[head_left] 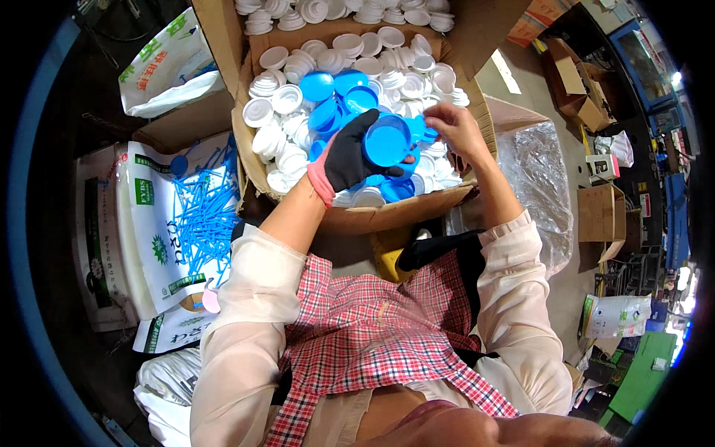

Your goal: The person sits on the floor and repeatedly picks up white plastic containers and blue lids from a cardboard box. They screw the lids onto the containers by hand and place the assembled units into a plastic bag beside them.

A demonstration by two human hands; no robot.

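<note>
A: Where is the blue cap (386, 141) sitting?
B: The left hand (348, 155), in a black glove, is gripping it inside the near edge of the cardboard carton (406, 214).
A: And the right hand (456, 130)?
B: It's bare, and its thumb and fingers are pinching a small blue piece (421, 129) just beside that cap, toward the carton's right edge.
A: How far along is the work?
B: Partway, I'm judging. Other blue caps (318, 86) are lying loose on white caps (287, 98), and blue sticks (199, 216) are resting on a white sack (153, 261) beyond the left edge. How many are remaining, I'm not managing to tell.
</note>
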